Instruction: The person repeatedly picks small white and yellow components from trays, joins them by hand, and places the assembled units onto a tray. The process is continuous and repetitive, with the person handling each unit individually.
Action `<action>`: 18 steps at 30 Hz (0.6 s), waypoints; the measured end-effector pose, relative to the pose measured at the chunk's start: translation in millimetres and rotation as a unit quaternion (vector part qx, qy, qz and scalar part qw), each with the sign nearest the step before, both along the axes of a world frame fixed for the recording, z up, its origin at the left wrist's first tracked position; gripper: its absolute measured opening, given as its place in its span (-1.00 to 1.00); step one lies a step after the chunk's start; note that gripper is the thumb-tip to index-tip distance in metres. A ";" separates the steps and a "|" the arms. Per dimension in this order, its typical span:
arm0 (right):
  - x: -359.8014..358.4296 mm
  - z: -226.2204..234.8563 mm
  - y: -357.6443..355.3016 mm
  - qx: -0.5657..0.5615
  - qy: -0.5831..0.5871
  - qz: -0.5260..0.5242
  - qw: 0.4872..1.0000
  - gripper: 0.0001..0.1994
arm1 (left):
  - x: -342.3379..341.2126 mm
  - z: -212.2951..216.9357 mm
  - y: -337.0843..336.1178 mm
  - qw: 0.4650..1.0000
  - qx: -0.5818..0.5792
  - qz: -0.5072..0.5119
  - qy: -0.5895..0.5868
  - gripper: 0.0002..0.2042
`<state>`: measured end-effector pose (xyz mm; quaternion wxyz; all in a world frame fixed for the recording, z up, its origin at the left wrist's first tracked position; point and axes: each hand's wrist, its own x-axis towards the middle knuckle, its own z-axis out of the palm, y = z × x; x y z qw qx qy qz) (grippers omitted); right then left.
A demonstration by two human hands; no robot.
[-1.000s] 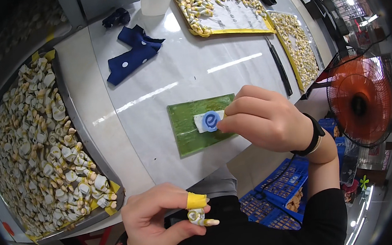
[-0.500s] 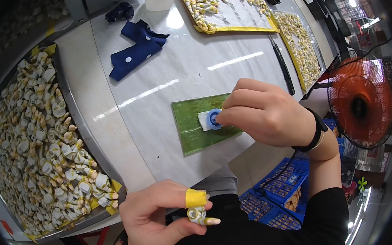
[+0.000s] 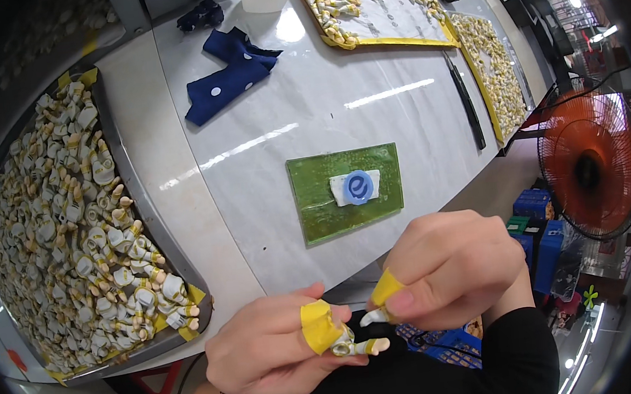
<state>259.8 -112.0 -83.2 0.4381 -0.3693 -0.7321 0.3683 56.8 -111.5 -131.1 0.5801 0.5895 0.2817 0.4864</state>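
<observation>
Low in front of my body, my left hand is closed on a small white-and-yellow figurine part with a skin-coloured tip. Just right of it, my right hand pinches a small white curved piece, apart from the figurine part. Yellow tape wraps a finger on each hand. Beyond my hands lies a green glass plate on the table. A white pad rests on it, and a round blue cap-like dish sits on the pad.
A large metal tray heaped with similar figurine parts stands at left. Far right are two yellow-edged trays of small pieces and a black stick-like tool. Blue cloth lies at the back. An orange fan stands right.
My right hand has left the blue dish and come down beside my left hand, now with the small white piece in its fingers. The figurine part in my left hand has shifted slightly right.
</observation>
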 end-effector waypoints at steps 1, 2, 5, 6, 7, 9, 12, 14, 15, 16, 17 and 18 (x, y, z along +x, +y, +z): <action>-0.7 -1.4 -0.1 0.004 0.006 0.006 1.000 -0.80 | 0.5 1.0 0.6 1.000 0.003 -0.006 0.002 -0.76; -1.3 -2.6 -0.3 0.008 0.012 0.011 1.000 -0.81 | 1.4 2.5 2.0 1.000 0.005 -0.012 0.004 -0.75; -4.4 -6.2 -1.0 0.014 0.047 0.011 0.999 -0.84 | 2.5 3.5 7.4 0.998 0.043 -0.048 0.026 -0.74; -5.7 -6.2 0.1 0.016 0.054 0.012 0.998 -0.84 | 2.0 3.7 7.9 0.996 0.060 -0.063 0.035 -0.74; -6.8 -6.1 0.7 0.019 0.060 0.011 0.998 -0.85 | 2.2 4.0 6.7 0.997 0.054 -0.052 0.026 -0.74; -8.2 -6.3 1.0 0.030 0.067 0.009 0.997 -0.86 | 3.7 3.7 3.3 0.998 0.044 -0.032 0.008 -0.73; -9.4 -7.4 0.6 0.041 0.079 -0.007 0.996 -0.86 | 5.9 2.5 1.7 0.999 0.034 -0.018 -0.009 -0.72; -9.3 -9.0 0.4 0.047 0.087 -0.015 0.995 -0.86 | 7.8 3.1 2.4 0.999 0.017 -0.019 -0.020 -0.72; -9.0 -10.2 -0.6 0.050 0.088 -0.016 0.995 -0.86 | 8.1 3.1 2.5 0.999 0.008 -0.021 -0.026 -0.72; -8.8 -11.4 -1.4 0.053 0.090 -0.017 0.994 -0.86 | 7.5 2.0 3.1 0.999 0.021 -0.030 -0.014 -0.71; -8.9 -12.3 -2.2 0.049 0.095 -0.017 0.994 -0.86 | 6.4 0.4 3.9 0.999 0.034 -0.039 -0.003 -0.70; -9.1 -13.2 -2.9 0.044 0.100 -0.016 0.994 -0.85 | 5.7 -0.6 4.3 0.998 0.047 -0.049 0.009 -0.69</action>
